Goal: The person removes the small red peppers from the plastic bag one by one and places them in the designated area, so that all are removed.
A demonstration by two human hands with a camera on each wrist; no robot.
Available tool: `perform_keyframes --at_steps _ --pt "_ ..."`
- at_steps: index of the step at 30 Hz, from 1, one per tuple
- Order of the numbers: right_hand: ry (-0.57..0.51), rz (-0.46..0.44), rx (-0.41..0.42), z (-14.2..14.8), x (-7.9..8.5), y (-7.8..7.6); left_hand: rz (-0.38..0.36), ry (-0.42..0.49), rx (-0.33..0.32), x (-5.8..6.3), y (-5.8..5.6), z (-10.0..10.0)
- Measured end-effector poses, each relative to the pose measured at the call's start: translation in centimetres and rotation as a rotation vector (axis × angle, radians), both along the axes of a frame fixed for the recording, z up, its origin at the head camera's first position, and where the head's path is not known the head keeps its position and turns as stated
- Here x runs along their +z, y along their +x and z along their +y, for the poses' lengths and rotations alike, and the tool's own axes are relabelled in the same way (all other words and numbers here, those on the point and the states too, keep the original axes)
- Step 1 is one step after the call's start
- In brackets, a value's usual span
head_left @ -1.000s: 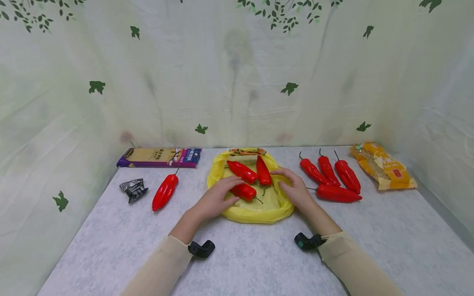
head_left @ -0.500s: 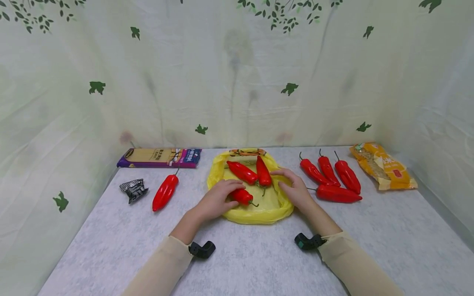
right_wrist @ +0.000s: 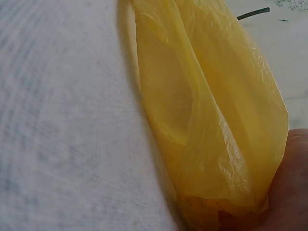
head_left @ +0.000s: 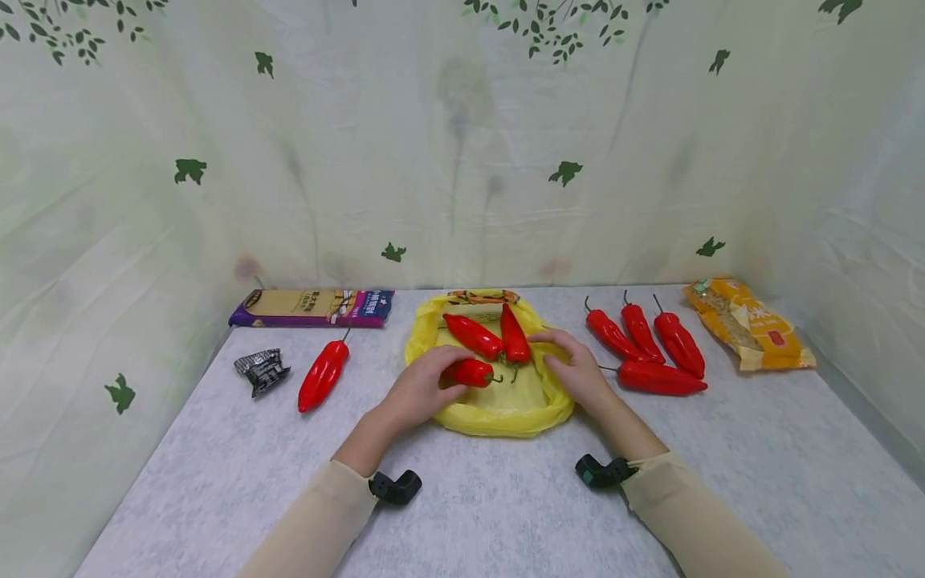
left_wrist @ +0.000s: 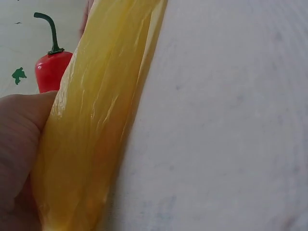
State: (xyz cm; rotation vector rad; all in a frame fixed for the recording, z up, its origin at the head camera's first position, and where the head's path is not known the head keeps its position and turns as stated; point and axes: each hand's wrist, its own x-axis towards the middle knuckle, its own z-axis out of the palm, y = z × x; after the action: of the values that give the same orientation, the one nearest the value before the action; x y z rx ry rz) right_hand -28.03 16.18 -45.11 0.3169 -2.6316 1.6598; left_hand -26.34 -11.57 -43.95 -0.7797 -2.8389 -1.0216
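Observation:
In the head view my left hand [head_left: 419, 391] holds a red chili pepper [head_left: 473, 372] over the left side of an open yellow plastic bag [head_left: 499, 421]. The pepper's green stem points right, and my fingers hide its other end. In the left wrist view the pepper [left_wrist: 50, 71] shows its stem end beyond the bag's wall [left_wrist: 91, 115]. Two more red peppers, a left one [head_left: 473, 335] and a right one [head_left: 515, 335], lie inside the bag. My right hand [head_left: 578, 373] grips the bag's right rim with curved fingers; the bag partly hides them in the right wrist view.
Several red peppers [head_left: 661, 377] lie right of the bag, before an orange food packet [head_left: 751, 329]. On the left are a single pepper [head_left: 323, 376], a black crumpled wrapper [head_left: 263, 372] and a long purple-and-tan packet [head_left: 311, 308]. A patterned curtain [head_left: 462, 160] stands behind the table.
The pepper in my left hand has turned and shifted slightly up and left, its stem swinging from down-right to pointing right. My right hand and the other peppers have stayed in place.

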Motion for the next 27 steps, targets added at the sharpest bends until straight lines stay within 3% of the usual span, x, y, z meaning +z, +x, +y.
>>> perform_keyframes --at_steps 13,20,27 --pt "0.002 0.013 0.014 0.1 0.0 0.0 -0.071 0.221 0.010 0.6 0.2 0.1" --pt "-0.009 0.007 0.015 0.1 0.1 0.0 -0.202 0.387 0.082 1.5 0.2 0.2" --pt "-0.016 0.005 0.020 0.1 0.1 0.1 -0.291 0.597 0.095 2.6 0.1 -0.1"
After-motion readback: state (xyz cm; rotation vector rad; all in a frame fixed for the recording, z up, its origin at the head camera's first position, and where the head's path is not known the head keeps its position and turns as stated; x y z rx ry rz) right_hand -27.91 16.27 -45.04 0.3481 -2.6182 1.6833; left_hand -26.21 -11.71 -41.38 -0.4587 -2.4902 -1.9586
